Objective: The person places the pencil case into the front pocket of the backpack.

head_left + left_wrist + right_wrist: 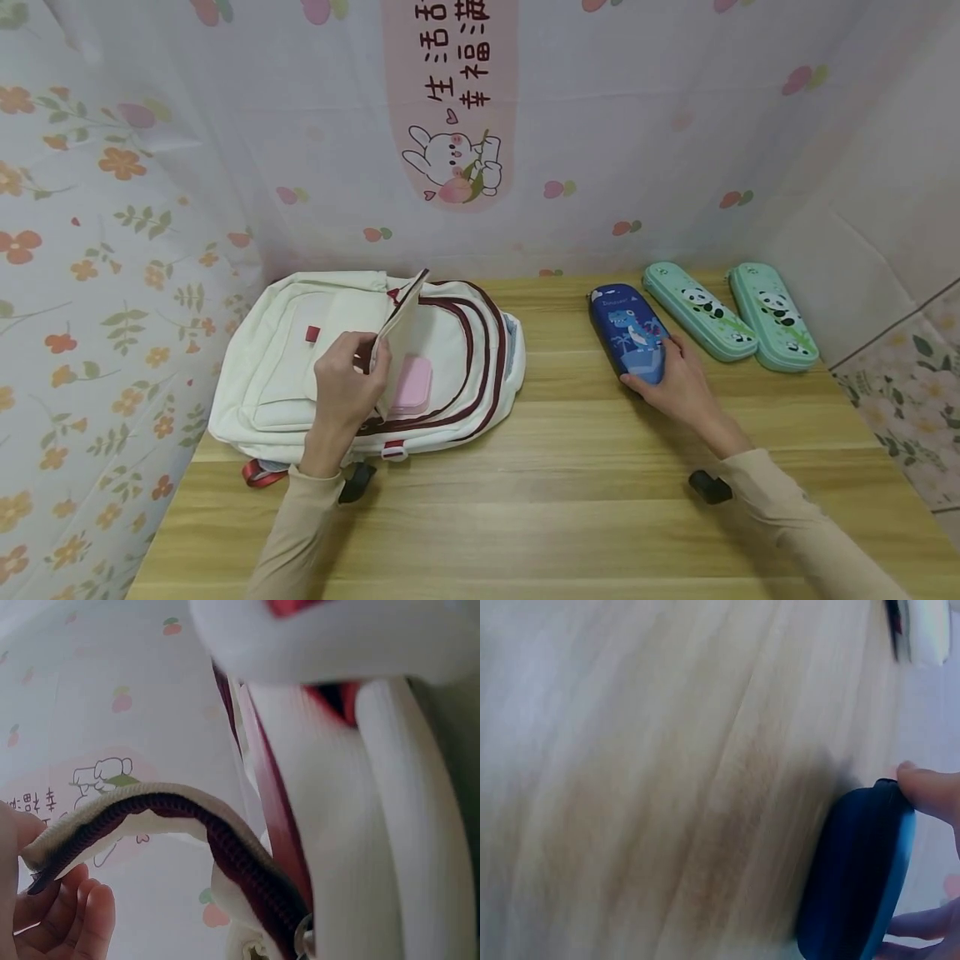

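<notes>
So my right hand (678, 383) has hold of the dark blue dinosaur pencil case (628, 329), thumb on one side and fingers round the other, at the end nearest me. It's over on the right half of the wooden table (562, 475), and honestly I can't tell if it's flat on the wood or slightly up off it. My hands are well apart, because my left hand (348, 375) is over at the cream backpack (288, 358), pinching the zippered edge of its front flap (399, 337) and holding it upright. The backpack lies on its back on the left side, dark red zip trim round the edges, and a flat pink case (415, 385) sits in the opened pocket, partly behind the flap.

Just right of the blue one are two mint green panda cases, the left one (701, 310) and the right one (774, 321), slanting so their near ends come together. Behind it all hangs a pale curtain (300, 108) with little fruit prints and a cartoon bunny.
</notes>
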`<state>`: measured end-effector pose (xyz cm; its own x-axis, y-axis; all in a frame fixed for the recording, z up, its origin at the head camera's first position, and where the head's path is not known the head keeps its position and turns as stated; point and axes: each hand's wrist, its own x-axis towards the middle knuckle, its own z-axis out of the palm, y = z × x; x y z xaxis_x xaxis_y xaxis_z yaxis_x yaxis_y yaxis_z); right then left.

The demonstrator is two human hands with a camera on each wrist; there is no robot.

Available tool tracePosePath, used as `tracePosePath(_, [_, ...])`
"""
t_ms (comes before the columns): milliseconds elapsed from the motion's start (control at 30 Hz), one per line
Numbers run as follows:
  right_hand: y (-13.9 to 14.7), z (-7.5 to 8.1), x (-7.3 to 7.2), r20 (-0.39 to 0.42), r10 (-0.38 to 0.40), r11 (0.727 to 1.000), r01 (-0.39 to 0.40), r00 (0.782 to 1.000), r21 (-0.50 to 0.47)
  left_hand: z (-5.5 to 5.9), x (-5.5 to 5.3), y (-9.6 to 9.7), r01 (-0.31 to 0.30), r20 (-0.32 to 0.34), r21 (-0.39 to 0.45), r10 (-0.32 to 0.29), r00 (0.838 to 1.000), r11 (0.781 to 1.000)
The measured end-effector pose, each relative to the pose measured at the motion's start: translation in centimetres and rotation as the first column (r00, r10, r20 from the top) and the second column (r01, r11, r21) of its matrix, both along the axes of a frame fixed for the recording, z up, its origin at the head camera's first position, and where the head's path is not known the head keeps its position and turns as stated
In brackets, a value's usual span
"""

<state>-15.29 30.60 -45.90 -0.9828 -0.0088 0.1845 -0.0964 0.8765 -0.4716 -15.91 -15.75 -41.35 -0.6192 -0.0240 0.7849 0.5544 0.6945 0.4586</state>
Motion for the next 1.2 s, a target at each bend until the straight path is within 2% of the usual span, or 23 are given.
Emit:
tracePosePath(267, [-0.1, -0.3, 0.8, 0.088, -0.097, 0.995, 0.099, 0.991, -0.017, -0.3, -0.1, 0.2, 0.007, 0.014, -0.001, -0.007, 1.0, 1.0])
tracePosePath(433, [0.0, -0.6, 1.0, 0.075, -0.142, 0.99, 0.144, 0.987, -0.01, -0.5, -0.1, 0.1, 0.005, -0.004, 0.005, -0.005, 1.0, 1.0])
tracePosePath(733, [0.0, -0.6, 0.7, 0.106, -0.221, 0.974, 0.224, 0.969, -0.017, -0.3, -0.1, -0.3, 0.005, -0.011, -0.003, -0.005, 1.0, 1.0])
tracePosePath(1033, [0.2, -0.4, 0.6, 0.033, -0.215, 0.976, 0.215, 0.976, -0.013, 0.1, -0.2, -0.5, -0.001, -0.017, -0.003, 0.001, 1.0, 1.0])
tracePosePath(1200, [-0.4, 0.4, 0.8, -0.008, -0.165, 0.986, 0.166, 0.986, 0.007, 0.1, -0.3, -0.5, -0.005, -0.022, 0.002, 0.005, 1.0, 1.0])
